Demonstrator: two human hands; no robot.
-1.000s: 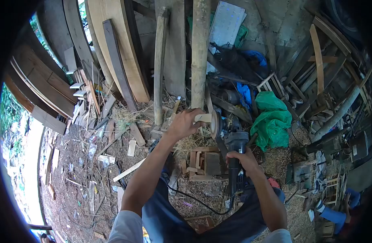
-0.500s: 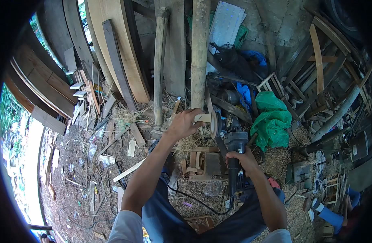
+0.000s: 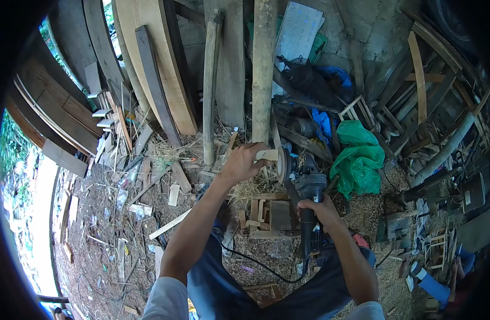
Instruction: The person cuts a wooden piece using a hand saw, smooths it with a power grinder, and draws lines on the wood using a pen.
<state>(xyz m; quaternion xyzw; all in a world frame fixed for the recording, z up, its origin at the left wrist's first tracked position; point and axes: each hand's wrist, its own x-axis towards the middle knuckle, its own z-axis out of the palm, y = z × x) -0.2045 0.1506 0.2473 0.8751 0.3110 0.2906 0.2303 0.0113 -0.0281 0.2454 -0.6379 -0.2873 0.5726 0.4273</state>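
My left hand [image 3: 246,162] pinches a small pale wood piece [image 3: 267,154] by its left end. The piece's right end meets the round disc [image 3: 282,165] of an angle grinder, and the two appear to touch. My right hand [image 3: 320,212] is wrapped round the body of the black and grey angle grinder [image 3: 311,186], which stands with its head up and its disc facing left. A dark cord [image 3: 261,271] runs from the grinder's lower end, off to the left across my legs. Some of the left fingers are hidden behind the hand.
Below the disc sit small wood pieces and a wooden block [image 3: 283,215]. A green plastic bag [image 3: 357,160] lies right of the grinder. Long boards [image 3: 159,69] and a pole [image 3: 263,69] lean at the back. Wood scraps and shavings litter the ground. Another person's leg [image 3: 434,285] shows lower right.
Both hands, the wood piece and the grinder keep nearly the same place. At the lower right, the other person's arm has shifted slightly.
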